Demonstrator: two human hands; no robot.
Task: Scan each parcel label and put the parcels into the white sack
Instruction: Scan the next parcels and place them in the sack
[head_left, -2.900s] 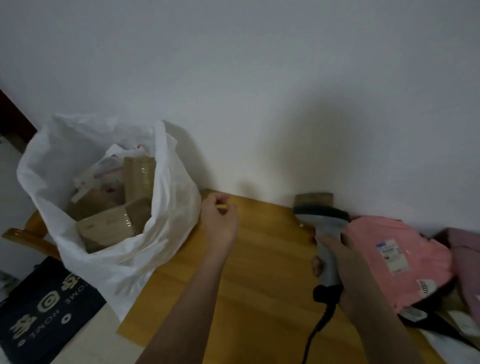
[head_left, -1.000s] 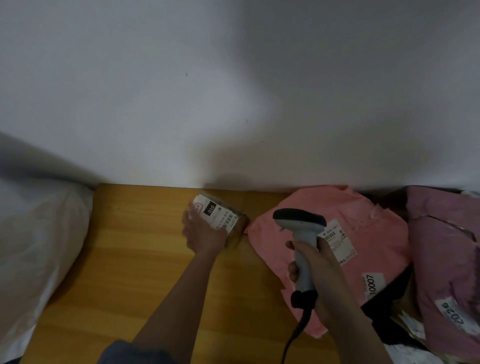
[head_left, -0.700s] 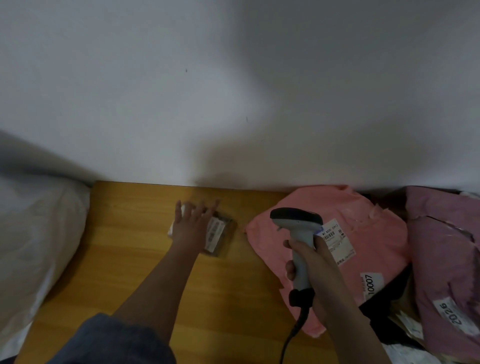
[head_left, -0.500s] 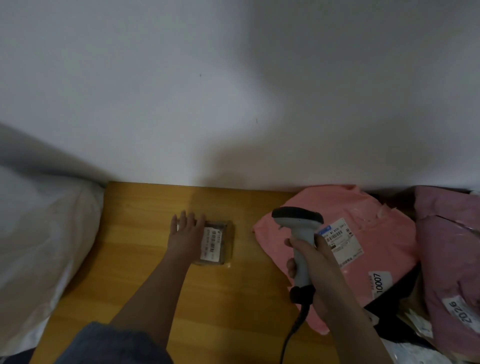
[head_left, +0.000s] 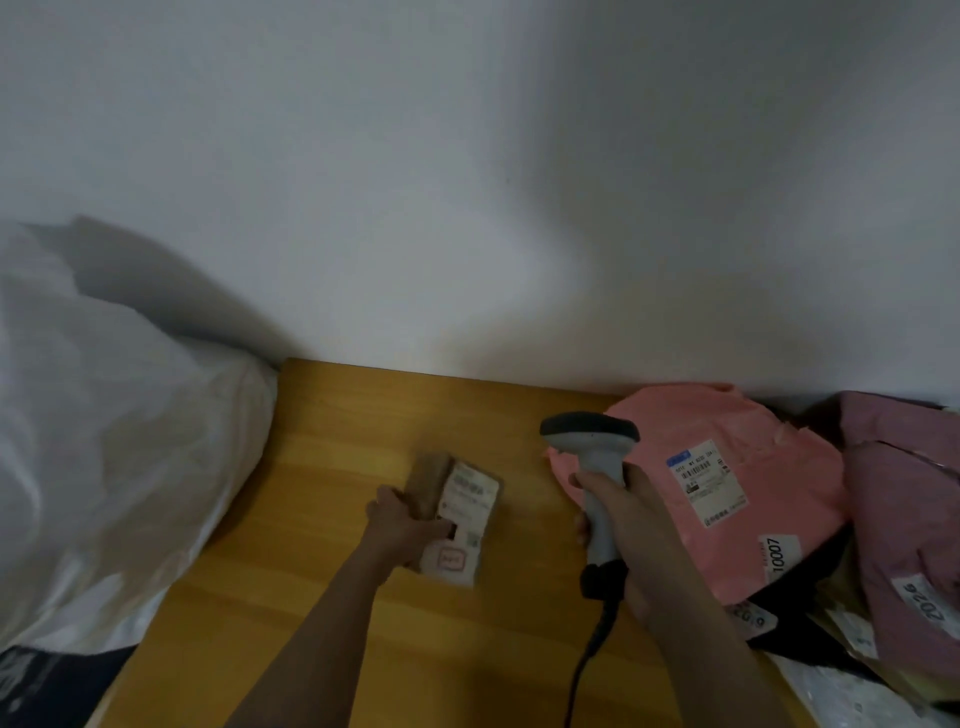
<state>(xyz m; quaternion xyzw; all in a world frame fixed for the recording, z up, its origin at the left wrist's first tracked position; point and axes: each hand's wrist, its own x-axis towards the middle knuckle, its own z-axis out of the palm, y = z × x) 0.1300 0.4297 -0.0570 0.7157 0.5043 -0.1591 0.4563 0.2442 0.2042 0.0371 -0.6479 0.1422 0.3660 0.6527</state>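
Note:
A small brown cardboard parcel (head_left: 457, 512) with a white label on top lies on the wooden table (head_left: 332, 597). My left hand (head_left: 402, 522) grips its left side, thumb across the label. My right hand (head_left: 621, 512) holds a grey barcode scanner (head_left: 592, 457) upright, just right of the parcel, its head above the table. The white sack (head_left: 109, 457) bulges at the table's left edge; its opening is out of sight.
A pink mailer (head_left: 727, 493) with a white label lies right of the scanner. A darker pink mailer (head_left: 909, 519) and more packets pile at the far right. The white wall runs along the table's back edge. The scanner's cable (head_left: 587, 660) hangs toward me.
My left hand went from resting flat on the small parcel to gripping it and has drawn it a little toward me. The scanner hand has barely moved.

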